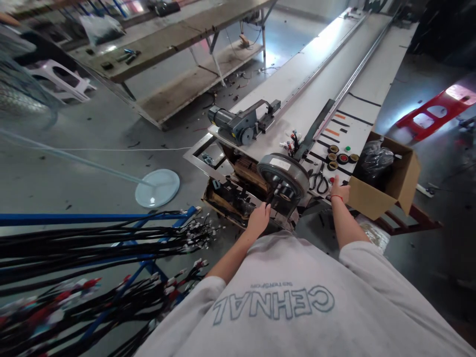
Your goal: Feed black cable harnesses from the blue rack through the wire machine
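My left hand [259,218] is closed just below and left of a large round wheel [283,173] mounted at the near end of a long white table [316,84]. What its fingers hold is hidden. At the table's front right edge, my right hand [341,191] holds nothing visible, its thumb apart from the fingers and close to a red button [332,180]. Whether the thumb touches the button I cannot tell. Black-handled scissors [320,182] lie left of that hand. Several tape rolls [332,165] sit just behind it. Wires with small connectors [293,144] lie behind the wheel.
A motor unit [238,124] is fixed at the table's left. An open cardboard box [375,193] with dark plastic bags stands at right. Black cable bundles [92,243] hang on a blue rack at left. A red stool [433,116] lies on the floor, far right.
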A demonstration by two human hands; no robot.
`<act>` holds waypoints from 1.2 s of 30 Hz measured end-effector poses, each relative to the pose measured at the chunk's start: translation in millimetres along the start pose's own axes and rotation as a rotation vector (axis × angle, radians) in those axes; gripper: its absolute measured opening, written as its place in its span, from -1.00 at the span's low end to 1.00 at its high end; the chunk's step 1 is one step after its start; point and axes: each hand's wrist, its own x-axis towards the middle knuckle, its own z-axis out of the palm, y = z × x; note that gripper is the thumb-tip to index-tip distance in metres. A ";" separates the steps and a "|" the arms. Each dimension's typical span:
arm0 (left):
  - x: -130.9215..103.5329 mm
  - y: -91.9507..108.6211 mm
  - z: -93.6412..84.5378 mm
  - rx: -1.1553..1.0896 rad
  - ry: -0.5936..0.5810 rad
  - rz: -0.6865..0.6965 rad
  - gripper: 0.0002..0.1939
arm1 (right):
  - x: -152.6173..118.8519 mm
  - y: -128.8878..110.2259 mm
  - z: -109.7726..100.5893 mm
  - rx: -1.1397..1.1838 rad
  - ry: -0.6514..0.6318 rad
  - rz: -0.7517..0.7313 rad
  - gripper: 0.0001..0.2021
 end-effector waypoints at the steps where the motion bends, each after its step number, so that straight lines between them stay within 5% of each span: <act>1: 0.9 -0.8 0.7 0.003 0.002 -0.003 -0.64 | -0.1 0.0 -0.3 -0.002 -0.004 -0.002 -0.25; 9: -2.6 -32.2 8.4 -0.156 0.047 -0.006 -0.67 | -2.7 -1.0 -2.7 -0.003 -0.016 -0.002 -0.30; 18: -103.0 -120.9 11.0 -0.290 0.068 -0.195 -0.68 | -4.6 -0.5 -4.3 -0.004 -0.017 -0.004 -0.29; 22: -113.0 -111.3 -1.8 -0.333 0.109 -0.187 -0.64 | -3.8 0.5 -3.7 -0.005 -0.017 0.005 -0.31; 36: -57.0 -45.7 -13.7 -0.233 0.160 -0.119 -0.69 | -3.7 1.5 -4.4 0.015 -0.028 -0.008 -0.31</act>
